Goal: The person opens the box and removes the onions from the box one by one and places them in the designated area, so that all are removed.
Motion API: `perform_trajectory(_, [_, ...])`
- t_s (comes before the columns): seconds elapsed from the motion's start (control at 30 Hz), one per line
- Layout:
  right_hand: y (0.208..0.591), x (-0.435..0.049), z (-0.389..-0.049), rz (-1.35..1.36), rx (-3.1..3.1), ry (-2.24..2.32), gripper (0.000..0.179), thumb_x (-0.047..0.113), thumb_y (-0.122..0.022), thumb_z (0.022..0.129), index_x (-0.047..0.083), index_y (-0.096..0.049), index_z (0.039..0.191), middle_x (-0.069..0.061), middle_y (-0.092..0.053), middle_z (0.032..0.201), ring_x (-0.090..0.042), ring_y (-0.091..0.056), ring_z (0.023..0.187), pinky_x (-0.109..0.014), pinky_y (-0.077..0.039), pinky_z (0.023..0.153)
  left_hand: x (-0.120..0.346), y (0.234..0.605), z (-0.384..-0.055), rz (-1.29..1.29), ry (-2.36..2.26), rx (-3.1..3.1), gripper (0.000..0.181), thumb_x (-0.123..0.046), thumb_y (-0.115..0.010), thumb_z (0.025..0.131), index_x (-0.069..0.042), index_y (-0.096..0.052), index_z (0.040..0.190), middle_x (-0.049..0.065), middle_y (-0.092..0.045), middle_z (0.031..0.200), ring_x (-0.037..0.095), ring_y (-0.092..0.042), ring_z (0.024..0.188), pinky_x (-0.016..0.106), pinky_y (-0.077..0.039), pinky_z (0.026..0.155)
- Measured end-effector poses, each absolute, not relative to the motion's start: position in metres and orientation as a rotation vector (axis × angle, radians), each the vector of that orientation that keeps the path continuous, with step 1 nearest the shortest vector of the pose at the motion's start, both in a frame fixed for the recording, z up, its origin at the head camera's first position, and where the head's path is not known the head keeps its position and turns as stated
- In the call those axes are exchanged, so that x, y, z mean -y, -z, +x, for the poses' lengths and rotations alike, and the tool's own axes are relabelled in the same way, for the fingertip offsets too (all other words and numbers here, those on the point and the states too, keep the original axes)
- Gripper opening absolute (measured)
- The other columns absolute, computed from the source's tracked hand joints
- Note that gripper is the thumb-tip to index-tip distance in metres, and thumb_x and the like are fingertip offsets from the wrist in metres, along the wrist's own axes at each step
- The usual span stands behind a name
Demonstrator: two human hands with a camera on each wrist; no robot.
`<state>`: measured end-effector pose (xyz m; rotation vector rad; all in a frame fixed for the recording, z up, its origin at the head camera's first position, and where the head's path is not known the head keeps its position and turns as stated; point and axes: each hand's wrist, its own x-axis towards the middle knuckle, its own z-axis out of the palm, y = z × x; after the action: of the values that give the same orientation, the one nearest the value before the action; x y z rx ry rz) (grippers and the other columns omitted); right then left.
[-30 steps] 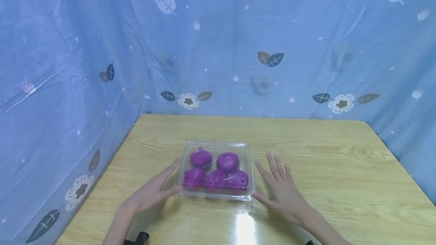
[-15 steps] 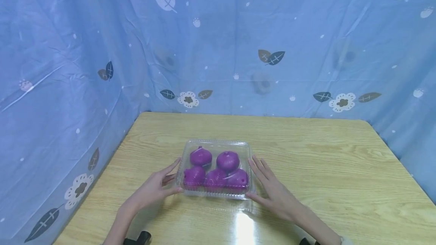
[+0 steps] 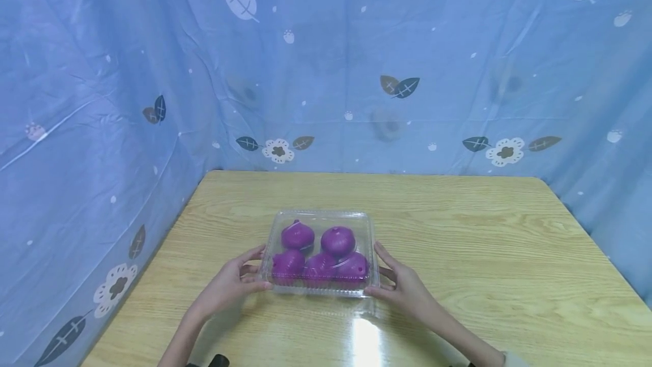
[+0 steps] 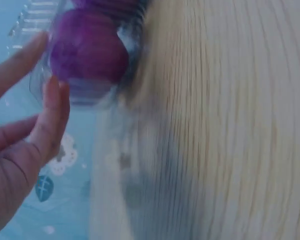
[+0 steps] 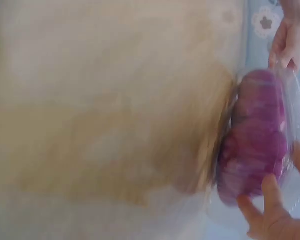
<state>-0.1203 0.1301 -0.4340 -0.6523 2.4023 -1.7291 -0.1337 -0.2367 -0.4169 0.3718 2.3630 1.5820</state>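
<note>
A clear plastic clamshell box (image 3: pixel 351 219) with several purple onions (image 3: pixel 338 241) inside sits mid-table in the head view, its lid down. My left hand (image 3: pixel 226 285) grips the box's left end, thumb at the near corner and fingers along the side. At the right end my right hand (image 3: pixel 404 289) holds it likewise, its thumb on the near rim. The left wrist view has left fingertips (image 4: pixel 52 95) against the plastic beside an onion (image 4: pixel 87 50). In the blurred right wrist view, right fingers (image 5: pixel 272 195) touch the box near the onions (image 5: pixel 260 140).
The wood-grain table (image 3: pixel 474 242) extends around the box, mostly to the right. A blue printed curtain (image 3: pixel 326 72) hangs behind it and along the left side. Light glares off the tabletop (image 3: pixel 367 338) near the front.
My right hand has come in from beside the box, and its spread fingers have closed on the right end. The left fingers have curled more around the left end.
</note>
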Motion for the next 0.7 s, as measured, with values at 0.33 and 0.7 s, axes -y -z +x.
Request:
perform_trajectory(0.33, [0.436, -0.122, -0.113, -0.301, -2.240, 1.967, 0.086, 0.000, -0.081, 0.070, -0.007, -0.035, 0.142, -0.022, -0.012, 0.156, -0.044, -0.044, 0.124, -0.029, -0.051, 0.092, 0.240, 0.420, -0.132, 0.300, -1.735, -2.177, 0.083, -0.007, -0.076, 0.080, 0.001, -0.024, 0.144, 0.029, -0.036, 0.136, 0.040, -0.049, 0.120, 0.044, -0.050, 0.095])
perform_trajectory(0.7, [0.432, -0.118, -0.117, -0.264, -2.267, 2.048, 0.082, -0.005, -0.081, 0.067, -0.007, -0.040, 0.139, -0.025, -0.032, 0.146, -0.028, -0.055, 0.107, -0.025, -0.056, 0.083, 0.237, 0.419, -0.137, 0.220, -1.757, -2.122, 0.087, -0.007, -0.076, 0.079, -0.006, -0.021, 0.146, 0.031, -0.038, 0.138, 0.036, -0.052, 0.117, 0.047, -0.048, 0.096])
